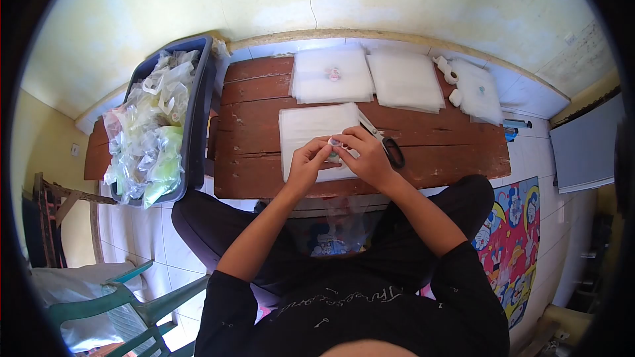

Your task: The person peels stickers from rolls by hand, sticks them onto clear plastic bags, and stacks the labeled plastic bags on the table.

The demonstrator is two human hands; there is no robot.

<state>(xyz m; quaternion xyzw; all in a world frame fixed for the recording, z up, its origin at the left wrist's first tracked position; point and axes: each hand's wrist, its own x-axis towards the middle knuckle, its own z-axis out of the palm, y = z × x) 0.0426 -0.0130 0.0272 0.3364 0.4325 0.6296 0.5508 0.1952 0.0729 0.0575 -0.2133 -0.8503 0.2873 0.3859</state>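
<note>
Black shirt (344, 314) foremost, 2 hands (309, 159) pinch a small item (335, 142).

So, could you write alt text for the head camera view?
A person's left hand and right hand hold a small item over a stack of translucent plastic sheets on a brown wooden table, beside black-handled scissors. More plastic stacks lie along the far side; at left, a dark tub is heaped with plastic bags.

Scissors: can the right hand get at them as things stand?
Likely yes: the scissors lie right beside the right hand, black handle uncovered, though that hand is busy with a small item.
</note>
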